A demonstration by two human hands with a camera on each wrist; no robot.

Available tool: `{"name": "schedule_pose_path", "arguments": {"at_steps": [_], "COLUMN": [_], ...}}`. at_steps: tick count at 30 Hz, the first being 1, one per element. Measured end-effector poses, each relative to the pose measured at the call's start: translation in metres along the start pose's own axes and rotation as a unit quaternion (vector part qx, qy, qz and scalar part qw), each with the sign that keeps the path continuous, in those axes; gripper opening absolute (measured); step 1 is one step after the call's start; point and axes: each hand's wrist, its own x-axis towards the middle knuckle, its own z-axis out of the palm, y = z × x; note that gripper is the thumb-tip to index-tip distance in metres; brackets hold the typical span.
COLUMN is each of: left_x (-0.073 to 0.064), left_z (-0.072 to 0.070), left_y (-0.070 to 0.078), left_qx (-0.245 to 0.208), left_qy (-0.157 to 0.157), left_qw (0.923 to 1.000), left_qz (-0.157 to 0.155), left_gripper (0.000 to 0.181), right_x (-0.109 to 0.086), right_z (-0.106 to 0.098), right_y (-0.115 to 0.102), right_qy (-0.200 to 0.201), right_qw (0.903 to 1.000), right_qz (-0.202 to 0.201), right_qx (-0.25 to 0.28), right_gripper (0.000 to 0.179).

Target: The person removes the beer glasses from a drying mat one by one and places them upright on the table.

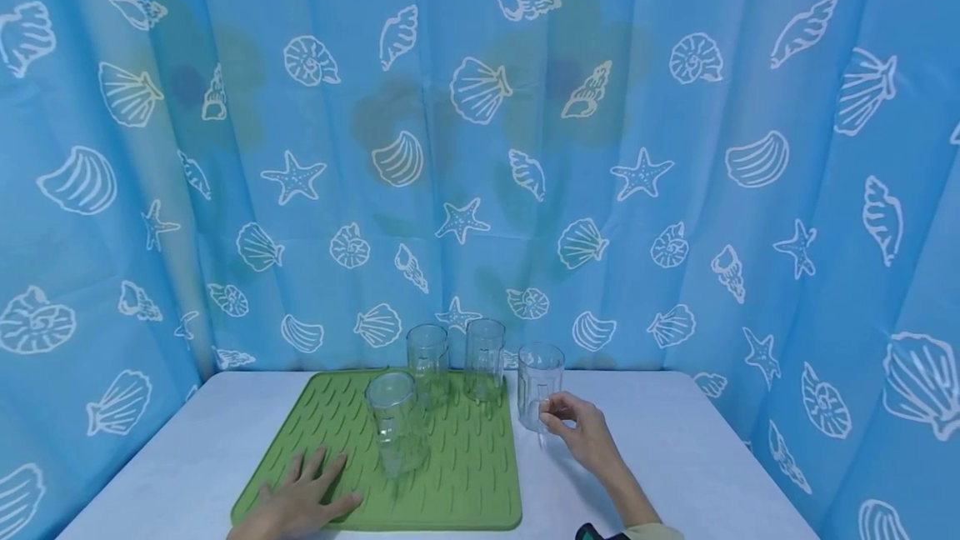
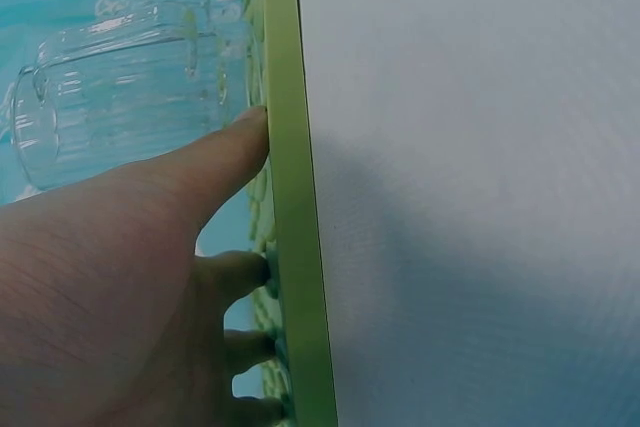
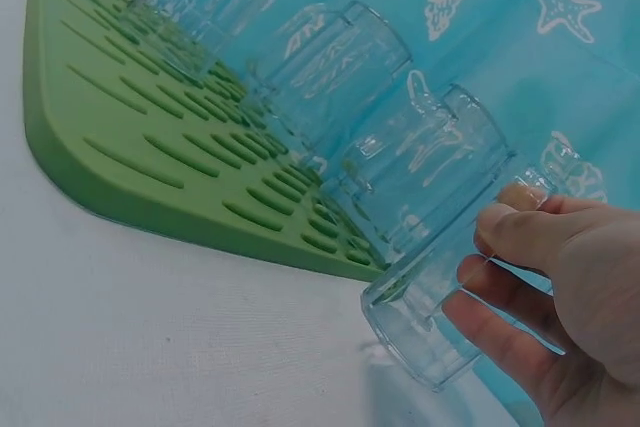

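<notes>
My right hand (image 1: 588,437) grips the handle of a clear glass mug (image 1: 531,373) beside the right edge of a green ridged mat (image 1: 468,482). In the right wrist view the thumb and fingers close round that handle, and the mug's base (image 3: 420,347) is close over the white table. My left hand (image 1: 298,502) rests on the mat's front left part with its fingers spread. Just right of it stands a second glass mug (image 1: 399,432). At the mat's back are two more clear glasses (image 1: 427,357), (image 1: 484,357), side by side.
A white table (image 1: 660,457) lies under the mat and extends to its left and right. Behind the table hangs a blue curtain (image 1: 525,148) with white shells and starfish, which also runs along both sides.
</notes>
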Motion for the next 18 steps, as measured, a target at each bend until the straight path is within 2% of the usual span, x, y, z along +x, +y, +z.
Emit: {"name": "schedule_pose_path", "arguments": {"at_steps": [9,14,18], "left_x": [0.0,0.002,0.002], "left_z": [0.0,0.001,0.0], "left_y": [-0.001,-0.002,-0.002], "left_qx": [-0.012,-0.008,-0.003], "left_qy": [-0.004,-0.006,-0.007], "left_qw": [0.9999,0.9999,1.0], "left_qz": [-0.003,-0.005,-0.003], "left_gripper": [0.094,0.095,0.095], "right_x": [0.008,0.018,0.024], "right_z": [-0.001,-0.002,-0.002], "right_y": [0.011,0.016,0.016], "right_qy": [-0.026,-0.026,-0.028], "right_qw": [0.9984,0.9979,0.9982], "right_qz": [-0.05,-0.052,-0.043], "right_qx": [-0.001,-0.028,-0.031], "right_gripper": [0.006,0.004,0.004]}}
